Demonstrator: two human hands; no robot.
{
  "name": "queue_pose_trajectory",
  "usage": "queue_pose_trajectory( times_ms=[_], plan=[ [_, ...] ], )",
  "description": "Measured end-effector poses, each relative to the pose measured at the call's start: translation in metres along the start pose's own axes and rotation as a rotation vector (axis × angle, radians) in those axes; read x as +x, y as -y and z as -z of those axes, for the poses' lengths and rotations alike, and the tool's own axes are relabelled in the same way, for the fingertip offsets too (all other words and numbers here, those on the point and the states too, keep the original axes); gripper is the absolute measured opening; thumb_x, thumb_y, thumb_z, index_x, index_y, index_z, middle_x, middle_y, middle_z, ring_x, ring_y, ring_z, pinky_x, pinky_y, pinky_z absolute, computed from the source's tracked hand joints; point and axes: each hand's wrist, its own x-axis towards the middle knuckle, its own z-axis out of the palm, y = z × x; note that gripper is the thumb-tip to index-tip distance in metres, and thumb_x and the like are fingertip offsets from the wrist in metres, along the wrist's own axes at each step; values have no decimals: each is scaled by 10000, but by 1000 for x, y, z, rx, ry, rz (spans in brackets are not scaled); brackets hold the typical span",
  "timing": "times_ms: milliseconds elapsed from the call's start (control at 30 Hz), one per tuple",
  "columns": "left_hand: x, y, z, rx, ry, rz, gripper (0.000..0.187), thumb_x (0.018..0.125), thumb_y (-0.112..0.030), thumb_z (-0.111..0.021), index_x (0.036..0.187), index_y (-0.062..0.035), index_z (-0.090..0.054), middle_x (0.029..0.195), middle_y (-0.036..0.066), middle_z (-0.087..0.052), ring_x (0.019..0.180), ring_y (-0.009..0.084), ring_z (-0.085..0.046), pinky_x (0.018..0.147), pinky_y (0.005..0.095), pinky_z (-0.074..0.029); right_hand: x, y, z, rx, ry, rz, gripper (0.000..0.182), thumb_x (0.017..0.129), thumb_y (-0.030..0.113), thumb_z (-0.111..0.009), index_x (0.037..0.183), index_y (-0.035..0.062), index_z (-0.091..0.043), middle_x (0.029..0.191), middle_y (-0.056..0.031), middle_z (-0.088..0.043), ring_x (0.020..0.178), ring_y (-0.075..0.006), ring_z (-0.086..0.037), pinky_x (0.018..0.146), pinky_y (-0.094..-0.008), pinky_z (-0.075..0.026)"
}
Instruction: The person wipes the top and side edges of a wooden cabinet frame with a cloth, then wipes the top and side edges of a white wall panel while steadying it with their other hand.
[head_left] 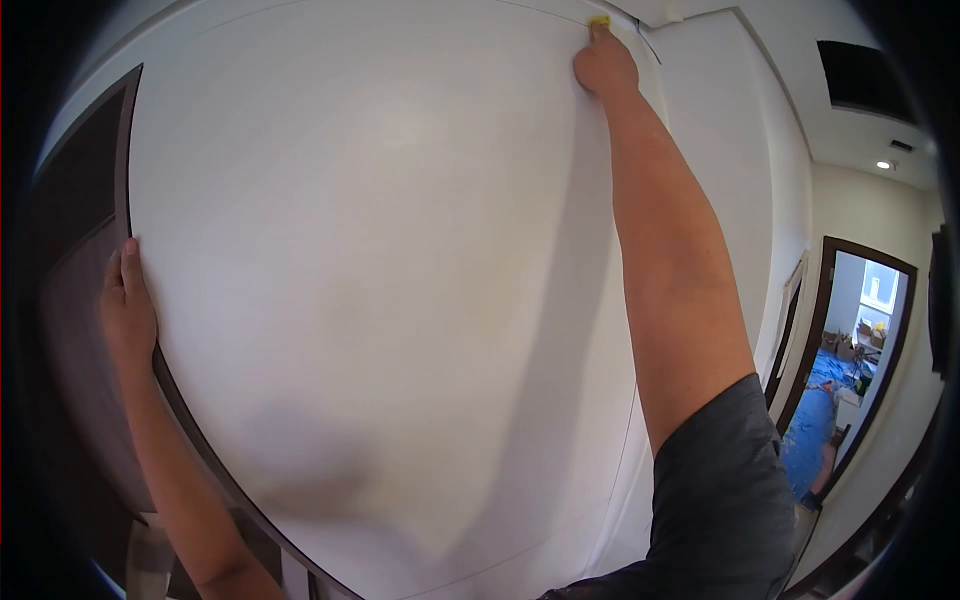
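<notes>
At nine o'clock the left hand [128, 312] lies flat and open against the white panel's [380, 280] edge beside the dark door frame [85, 170], seemingly steadying it. At one o'clock the right hand [603, 66], reaching high, pinches a small yellow piece [599, 21] at the panel's top edge; fingers mostly hide it, so what it is stays unclear. Farther off at three o'clock, a doorway [850, 350] shows blue sheeting.

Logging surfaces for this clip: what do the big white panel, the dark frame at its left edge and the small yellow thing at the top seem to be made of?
White panel: smooth, matte, uniformly white, likely a painted or laminated board, perhaps wallpaper.
Dark frame: dark brown, flat, low sheen, looks like wood or veneer.
Yellow thing under the right hand: too small to tell, possibly plastic or sponge.
The left hand rests at the panel's edge.
</notes>
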Motion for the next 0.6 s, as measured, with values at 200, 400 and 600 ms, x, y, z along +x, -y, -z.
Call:
queue_pose_trajectory(
  times_ms=[200, 400, 600],
  plan=[
    [5, 5, -6, -50, 8, 25, 790, 964, -621, -466, 1374, 53, -510, 1390, 234, -541, 1334, 345, -478, 1116, 376, -348, -46, 16, 2, 65, -67, 124, 547, 869, 141, -439, 1402, 36, -494, 1381, -174, -556, 1264, -317, -536, 1046, -386, -440],
    [12, 19, -12, -6, -29, 27, 791, 949, -650, -465, 1376, 13, -530, 1393, 209, -548, 1329, 325, -488, 1116, 380, -355, -66, -19, 16, 11, 10, -156, 529, 876, 138, -450, 1398, 86, -516, 1377, -124, -573, 1242, -311, -558, 1024, -385, -451],
    [11, 16, -8, -15, -22, 14, 746, 956, -632, -470, 1365, -15, -555, 1370, 187, -575, 1300, 312, -520, 1091, 373, -381, -114, -31, 17, 65, -76, 93, 527, 871, 93, -439, 1391, 37, -507, 1426, -156, -518, 1281, -291, -525, 1019, -387, -464]
  ],
)
